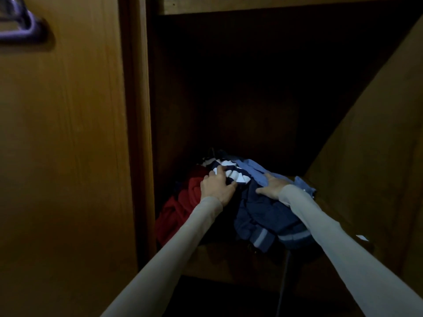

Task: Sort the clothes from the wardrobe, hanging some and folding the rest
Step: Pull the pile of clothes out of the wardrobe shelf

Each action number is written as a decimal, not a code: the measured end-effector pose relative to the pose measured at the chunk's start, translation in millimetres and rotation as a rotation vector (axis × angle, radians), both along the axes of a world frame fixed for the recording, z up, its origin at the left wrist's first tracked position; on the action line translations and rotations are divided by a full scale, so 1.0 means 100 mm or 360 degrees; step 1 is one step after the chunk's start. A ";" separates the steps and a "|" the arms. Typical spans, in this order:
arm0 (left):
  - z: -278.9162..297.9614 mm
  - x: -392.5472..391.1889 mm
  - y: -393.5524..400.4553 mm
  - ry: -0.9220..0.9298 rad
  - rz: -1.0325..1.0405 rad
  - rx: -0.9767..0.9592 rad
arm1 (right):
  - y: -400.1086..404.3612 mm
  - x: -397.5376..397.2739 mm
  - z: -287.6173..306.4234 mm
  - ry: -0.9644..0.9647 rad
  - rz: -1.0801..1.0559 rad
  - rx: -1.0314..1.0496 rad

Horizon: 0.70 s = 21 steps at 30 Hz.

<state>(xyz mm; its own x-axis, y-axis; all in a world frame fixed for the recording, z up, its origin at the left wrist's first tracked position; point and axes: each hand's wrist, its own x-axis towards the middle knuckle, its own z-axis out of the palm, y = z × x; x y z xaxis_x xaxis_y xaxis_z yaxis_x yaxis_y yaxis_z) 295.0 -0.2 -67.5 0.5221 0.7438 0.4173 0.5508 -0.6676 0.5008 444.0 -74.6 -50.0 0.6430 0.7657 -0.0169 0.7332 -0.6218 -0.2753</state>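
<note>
Clothes lie in a crumpled heap on the wardrobe shelf (229, 255), deep in a dim compartment. At far left a purple hanger (25, 28) is seen against the closed wardrobe door (68, 133). Leftmost in the heap a red garment (180, 209) is bunched against the compartment's side wall. Next to it the left hand (217, 186) is laid on a navy-and-white striped top (231, 173), fingers curled into the fabric so that a fold appears to be gripped. A light blue shirt (254, 170) sits behind, and a dark navy jacket with pale bands (267, 220) spills toward the shelf's front edge. The right hand (273, 185) is spread flat, fingers fairly straight, across the blue shirt and the jacket; nothing is gripped by it. The step in hand is judged to be lifting one piece out. It would be done best if the heap were held down by the flat hand while the striped top is drawn up slowly, so that tangled neighbours are not dragged off the shelf.
</note>
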 end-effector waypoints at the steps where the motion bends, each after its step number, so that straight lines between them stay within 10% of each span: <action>1: 0.00 0.01 -0.03 -0.0033 -0.0031 -0.0006 | -0.04 0.00 0.01 -0.0003 -0.0019 -0.0001; 14: -0.01 0.24 -0.60 -0.0135 -0.0323 0.0006 | -0.78 0.19 0.10 0.0120 -0.0310 0.0079; 21: 0.12 0.08 -0.44 0.0114 0.0197 -0.0022 | -0.64 0.19 0.20 0.0446 -0.0356 0.0455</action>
<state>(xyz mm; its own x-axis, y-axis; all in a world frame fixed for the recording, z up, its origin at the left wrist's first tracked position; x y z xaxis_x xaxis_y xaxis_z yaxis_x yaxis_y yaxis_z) 302.7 -44.5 -55.0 0.4542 0.8097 0.3716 0.6630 -0.5858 0.4661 463.0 -138.3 -30.5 0.7938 0.6077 -0.0219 0.4624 -0.6266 -0.6274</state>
